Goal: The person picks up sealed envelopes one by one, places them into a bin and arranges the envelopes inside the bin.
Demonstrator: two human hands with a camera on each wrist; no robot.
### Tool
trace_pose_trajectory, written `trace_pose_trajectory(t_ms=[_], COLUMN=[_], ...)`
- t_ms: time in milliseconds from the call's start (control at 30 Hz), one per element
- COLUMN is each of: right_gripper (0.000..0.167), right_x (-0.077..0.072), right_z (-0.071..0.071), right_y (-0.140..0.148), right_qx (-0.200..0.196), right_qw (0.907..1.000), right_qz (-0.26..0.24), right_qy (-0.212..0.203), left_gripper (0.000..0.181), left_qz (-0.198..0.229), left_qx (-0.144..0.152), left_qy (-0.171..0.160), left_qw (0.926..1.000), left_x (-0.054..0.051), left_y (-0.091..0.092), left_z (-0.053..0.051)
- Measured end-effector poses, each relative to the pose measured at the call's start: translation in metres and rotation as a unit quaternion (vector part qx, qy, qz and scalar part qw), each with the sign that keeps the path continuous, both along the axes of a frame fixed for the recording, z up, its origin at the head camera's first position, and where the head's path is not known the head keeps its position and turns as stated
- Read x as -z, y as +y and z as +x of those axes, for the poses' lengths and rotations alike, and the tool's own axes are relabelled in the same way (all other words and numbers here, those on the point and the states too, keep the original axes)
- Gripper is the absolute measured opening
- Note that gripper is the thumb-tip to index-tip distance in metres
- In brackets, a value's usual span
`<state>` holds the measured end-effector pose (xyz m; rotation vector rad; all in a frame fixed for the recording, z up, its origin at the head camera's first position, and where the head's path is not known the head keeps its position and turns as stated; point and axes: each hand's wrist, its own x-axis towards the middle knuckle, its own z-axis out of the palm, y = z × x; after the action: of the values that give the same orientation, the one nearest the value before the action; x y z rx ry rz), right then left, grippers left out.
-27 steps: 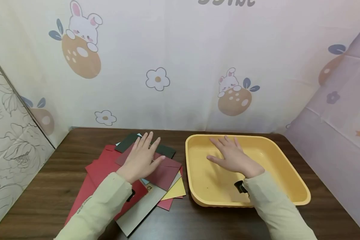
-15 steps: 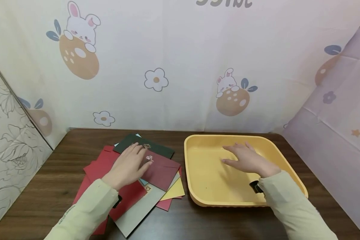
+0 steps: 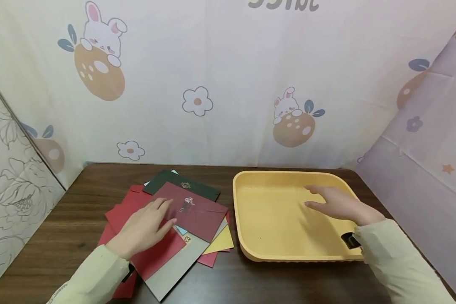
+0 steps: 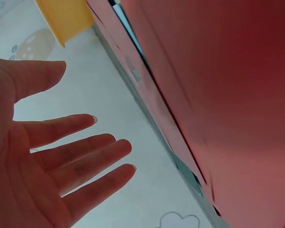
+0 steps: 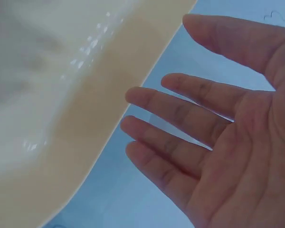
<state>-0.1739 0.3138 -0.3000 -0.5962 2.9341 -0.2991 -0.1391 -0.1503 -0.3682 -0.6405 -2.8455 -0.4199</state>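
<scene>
My left hand [image 3: 142, 228] hovers over a loose pile of envelopes, its fingers relaxed and spread with nothing in them. On top lie a maroon envelope [image 3: 207, 217] with a small printed motif and a dark green envelope [image 3: 203, 190]. Beneath and around them are a red envelope [image 3: 159, 253], a grey one [image 3: 163, 280] and a yellow one [image 3: 224, 240]. In the left wrist view the palm [image 4: 33, 180] is bare, apart from the red paper. My right hand [image 3: 342, 204] is above the right part of a yellow plastic tub [image 3: 266, 257], fingers loosely extended and holding nothing.
The dark wooden table [image 3: 72, 211] carries the pile on the left and the tub on the right. A patterned curtain [image 3: 228, 139] hangs behind its back edge. More patterned sheeting [image 3: 422, 169] stands along the right side.
My left hand has drawn back toward the lower left, uncovering more of the maroon envelope. The right hand has shifted to the right over the tub. The envelopes and tub stay where they were.
</scene>
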Motion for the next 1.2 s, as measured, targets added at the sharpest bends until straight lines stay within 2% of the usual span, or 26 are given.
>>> trace_pose_trajectory(t_ms=[300,533,733,967,1200], right_gripper=[0.064,0.078,0.081,0.088,0.091], right_x=[-0.007,-0.004,0.001,0.005,0.007], right_z=[0.006,0.012,0.014,0.016,0.022], right_y=[0.041,0.073,0.081,0.089,0.095], right_qx=[0.035,0.06,0.05,0.064,0.081], right_qw=[0.9991,0.9976,0.9984,0.9976,0.9962], right_qz=[0.025,0.036,0.022,0.022,0.031], right_qy=[0.001,0.005,0.01,0.013,-0.009], left_gripper=[0.053,0.05,0.053,0.051,0.05], left_qz=[0.003,0.013,0.013,0.015,0.017], left_qx=[-0.009,-0.015,-0.028,-0.039,-0.042], left_qy=[-0.017,-0.005,-0.004,0.0,0.004], left_qw=[0.9998,0.9998,0.9995,0.9991,0.999], left_x=[0.007,0.008,0.011,0.015,0.018], left_y=[-0.016,-0.032,-0.04,-0.047,-0.052], left_z=[0.012,0.02,0.026,0.031,0.034])
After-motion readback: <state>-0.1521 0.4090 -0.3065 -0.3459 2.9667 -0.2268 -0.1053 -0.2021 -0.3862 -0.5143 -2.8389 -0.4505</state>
